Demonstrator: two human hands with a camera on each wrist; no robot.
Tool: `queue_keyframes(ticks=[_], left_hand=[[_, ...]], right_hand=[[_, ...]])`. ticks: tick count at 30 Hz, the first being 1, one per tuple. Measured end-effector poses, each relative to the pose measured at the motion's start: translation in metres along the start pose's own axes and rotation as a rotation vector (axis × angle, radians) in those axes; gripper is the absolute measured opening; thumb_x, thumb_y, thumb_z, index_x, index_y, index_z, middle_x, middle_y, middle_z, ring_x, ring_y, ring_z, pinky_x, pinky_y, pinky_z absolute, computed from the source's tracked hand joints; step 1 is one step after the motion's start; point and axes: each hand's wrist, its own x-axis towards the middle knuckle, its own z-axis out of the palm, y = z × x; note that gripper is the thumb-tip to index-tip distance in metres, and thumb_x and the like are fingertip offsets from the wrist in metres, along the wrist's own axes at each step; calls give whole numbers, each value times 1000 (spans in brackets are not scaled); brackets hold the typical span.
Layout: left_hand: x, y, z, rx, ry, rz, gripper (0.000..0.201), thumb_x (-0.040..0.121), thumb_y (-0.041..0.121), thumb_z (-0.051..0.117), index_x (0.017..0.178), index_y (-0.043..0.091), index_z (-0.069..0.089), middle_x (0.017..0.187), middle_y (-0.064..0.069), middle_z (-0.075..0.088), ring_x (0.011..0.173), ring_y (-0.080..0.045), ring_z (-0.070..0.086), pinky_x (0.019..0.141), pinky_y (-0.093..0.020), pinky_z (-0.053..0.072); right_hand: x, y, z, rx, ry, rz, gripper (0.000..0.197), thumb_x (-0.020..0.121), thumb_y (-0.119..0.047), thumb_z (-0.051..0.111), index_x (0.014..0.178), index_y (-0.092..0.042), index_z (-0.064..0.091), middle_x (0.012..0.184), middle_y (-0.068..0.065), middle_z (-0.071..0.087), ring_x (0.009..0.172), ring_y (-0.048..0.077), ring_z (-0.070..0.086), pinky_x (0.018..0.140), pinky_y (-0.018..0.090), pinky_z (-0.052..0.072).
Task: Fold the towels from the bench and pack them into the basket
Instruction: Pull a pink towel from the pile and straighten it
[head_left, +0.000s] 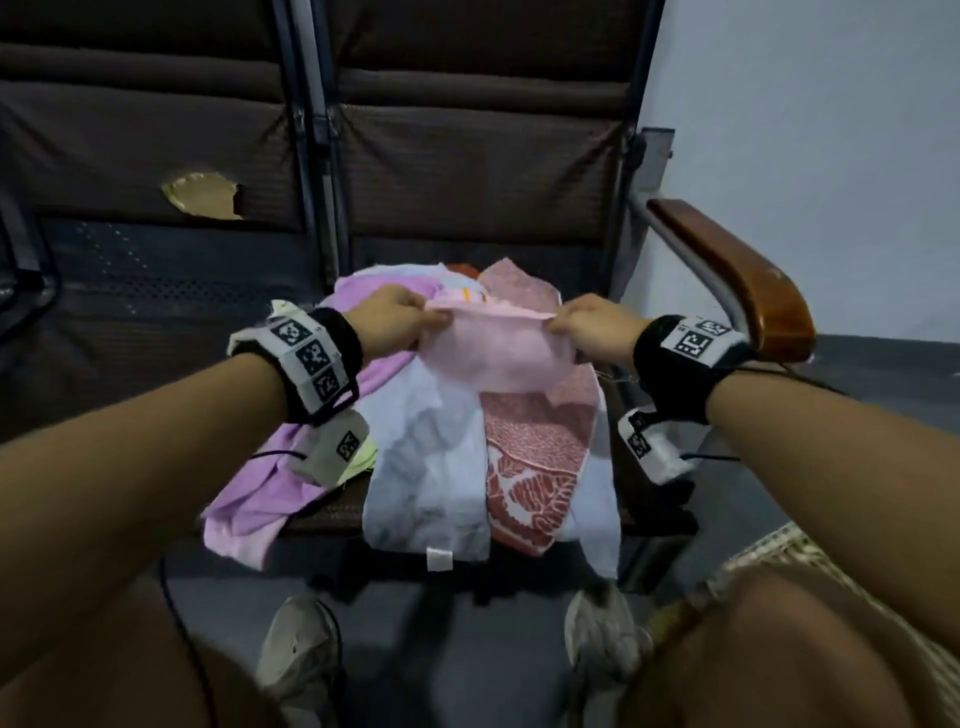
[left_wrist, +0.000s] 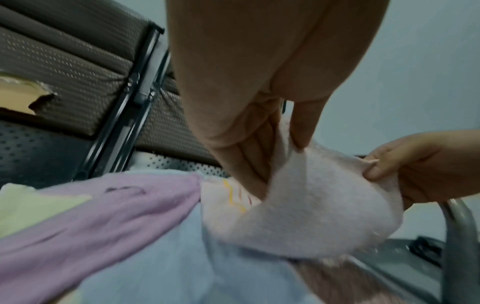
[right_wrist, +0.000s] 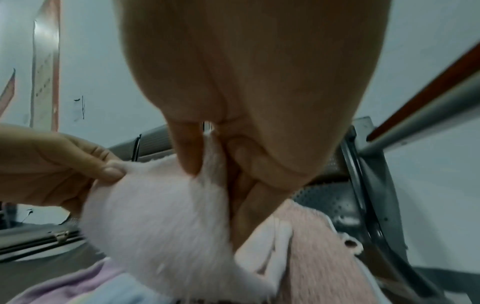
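Note:
A pale pink towel hangs stretched between both hands above a heap of towels on the bench seat. My left hand pinches its left top corner between thumb and fingers. At the right top corner my right hand pinches the cloth the same way. Under it lie a lilac towel, a light blue towel and a red patterned towel. The basket does not show in any view.
The bench has a dark perforated seat and a padded back with a torn patch. A wooden armrest stands close to the right of my right wrist. My shoes are on the floor below the seat edge.

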Motion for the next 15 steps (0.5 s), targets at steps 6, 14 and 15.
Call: queue_keyframes(ticks=[6, 14, 15], left_hand=[[-40, -50, 20, 29, -504, -353, 19, 97, 13, 58, 107, 0, 68, 90, -16, 75, 73, -25, 73, 68, -33, 62], [-3, -49, 29, 26, -255, -272, 8, 90, 14, 61, 93, 8, 65, 81, -7, 65, 63, -17, 62, 57, -24, 54], [7, -51, 32, -11, -161, -240, 5, 90, 13, 61, 91, 9, 63, 82, -6, 65, 62, -16, 62, 55, -23, 54]], right_hand=[[-18, 54, 36, 93, -471, 330, 11, 95, -10, 55, 102, -2, 59, 68, 7, 70, 62, 23, 67, 57, 29, 54], [15, 65, 35, 163, -228, 277, 10, 80, -7, 61, 88, -3, 66, 75, 10, 67, 66, 20, 62, 53, 25, 49], [24, 66, 35, 150, -115, 243, 19, 79, -9, 63, 94, 3, 66, 84, 17, 68, 74, 26, 65, 59, 30, 52]])
